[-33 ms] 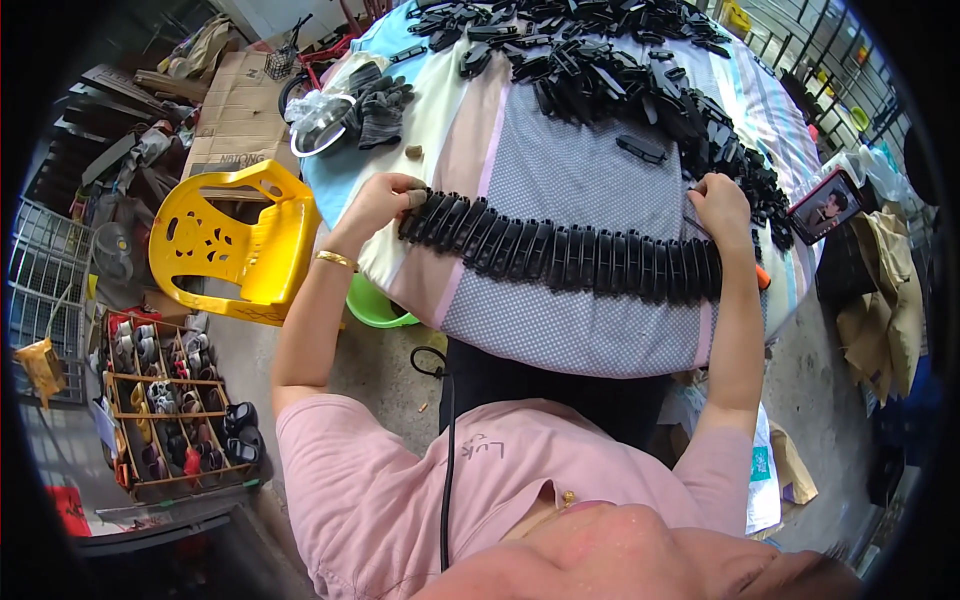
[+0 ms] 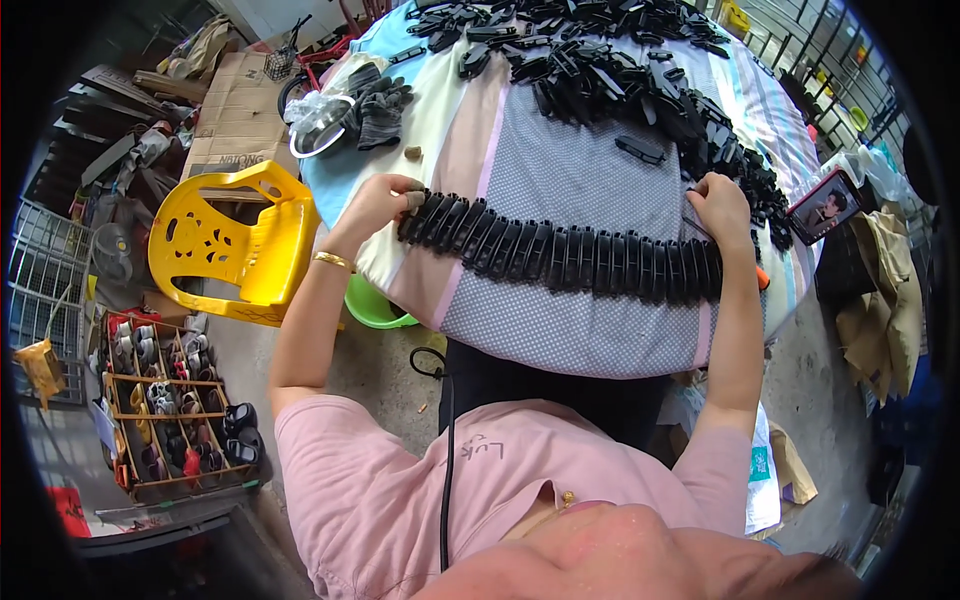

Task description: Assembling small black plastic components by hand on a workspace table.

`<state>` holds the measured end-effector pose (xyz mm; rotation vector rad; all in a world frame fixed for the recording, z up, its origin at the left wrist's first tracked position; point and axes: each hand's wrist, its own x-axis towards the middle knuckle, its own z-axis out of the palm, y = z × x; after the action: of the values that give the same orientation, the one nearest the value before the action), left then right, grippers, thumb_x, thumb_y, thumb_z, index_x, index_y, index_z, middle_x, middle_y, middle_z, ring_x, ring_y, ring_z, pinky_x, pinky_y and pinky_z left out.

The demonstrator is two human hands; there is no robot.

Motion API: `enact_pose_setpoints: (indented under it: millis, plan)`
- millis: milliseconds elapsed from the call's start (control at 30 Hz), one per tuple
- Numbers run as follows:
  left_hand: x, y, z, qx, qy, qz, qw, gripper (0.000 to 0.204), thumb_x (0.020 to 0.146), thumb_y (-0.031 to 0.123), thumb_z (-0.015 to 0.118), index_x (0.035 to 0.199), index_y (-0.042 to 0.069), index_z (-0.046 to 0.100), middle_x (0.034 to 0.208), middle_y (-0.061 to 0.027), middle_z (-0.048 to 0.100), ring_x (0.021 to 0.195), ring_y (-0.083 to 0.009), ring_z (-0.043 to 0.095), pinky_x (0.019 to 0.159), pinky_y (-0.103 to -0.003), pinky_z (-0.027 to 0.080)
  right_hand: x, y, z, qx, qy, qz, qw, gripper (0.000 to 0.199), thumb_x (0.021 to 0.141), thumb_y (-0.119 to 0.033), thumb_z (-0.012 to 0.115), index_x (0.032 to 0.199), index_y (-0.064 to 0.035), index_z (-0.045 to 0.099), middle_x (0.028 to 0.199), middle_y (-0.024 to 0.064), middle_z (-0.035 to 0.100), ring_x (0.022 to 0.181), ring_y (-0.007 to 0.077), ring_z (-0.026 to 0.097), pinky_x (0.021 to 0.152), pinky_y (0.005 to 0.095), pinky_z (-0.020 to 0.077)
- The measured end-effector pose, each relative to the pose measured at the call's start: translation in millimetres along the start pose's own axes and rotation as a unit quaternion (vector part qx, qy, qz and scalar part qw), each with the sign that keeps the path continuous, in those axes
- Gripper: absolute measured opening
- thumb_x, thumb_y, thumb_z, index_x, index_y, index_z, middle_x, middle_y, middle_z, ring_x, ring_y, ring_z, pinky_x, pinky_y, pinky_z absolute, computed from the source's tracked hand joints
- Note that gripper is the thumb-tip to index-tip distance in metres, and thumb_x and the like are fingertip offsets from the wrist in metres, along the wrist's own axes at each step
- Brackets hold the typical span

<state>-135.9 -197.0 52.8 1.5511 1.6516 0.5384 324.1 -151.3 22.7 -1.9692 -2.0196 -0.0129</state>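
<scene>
A long, slightly curved row of narrow black plastic pieces (image 2: 560, 257) lies side by side on the cloth-covered table before me. At its left end my left hand (image 2: 392, 202) has its fingers bent together against the top of the end piece; coverings show on the fingertips. My right hand (image 2: 722, 207) is just beyond the row's right end, fingers pinched together, and whatever they hold is hidden. A thin dark shaft (image 2: 697, 228) shows below that hand. An orange handle-like end (image 2: 763, 277) peeks out past my right wrist, which hides what joins them.
A big heap of black pieces (image 2: 640, 85) covers the table's far side; one single piece (image 2: 640, 150) lies apart. A metal bowl (image 2: 322, 128) and dark gloves (image 2: 382, 108) sit far left. A phone (image 2: 826, 207) stands at right. A yellow chair (image 2: 235, 240) and green basin (image 2: 376, 305) flank the table.
</scene>
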Motion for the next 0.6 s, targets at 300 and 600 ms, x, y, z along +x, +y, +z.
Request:
enact_pose_setpoints:
  millis: [300,600]
  plan:
    - [27.2,82.3,44.5,0.241,0.120,0.197,0.943,0.030,0.079,0.019,0.058,0.104,0.003,0.060,0.098,-0.0189,0.059,0.094,-0.0345,0.055,0.082,-0.040,0.044,-0.6,-2.4,0.9,0.192,0.130,-0.092,0.968,0.020,0.073,-0.005,0.064,0.093,-0.0057,0.066,0.083,0.0131,0.065,0.076,0.0252,0.063,0.070,0.0310,0.0490]
    - [136.6,148.8,189.6,0.249,0.129,0.435,0.855,0.026,0.076,0.022,0.062,0.095,0.005,0.064,0.096,-0.0165,0.059,0.094,-0.0338,0.054,0.081,-0.040,0.046,-3.9,-19.2,2.9,0.356,0.167,-0.098,0.914,0.011,0.075,-0.001,0.065,0.087,-0.0003,0.063,0.076,0.0046,0.063,0.069,0.0094,0.060,0.063,0.0224,0.0491]
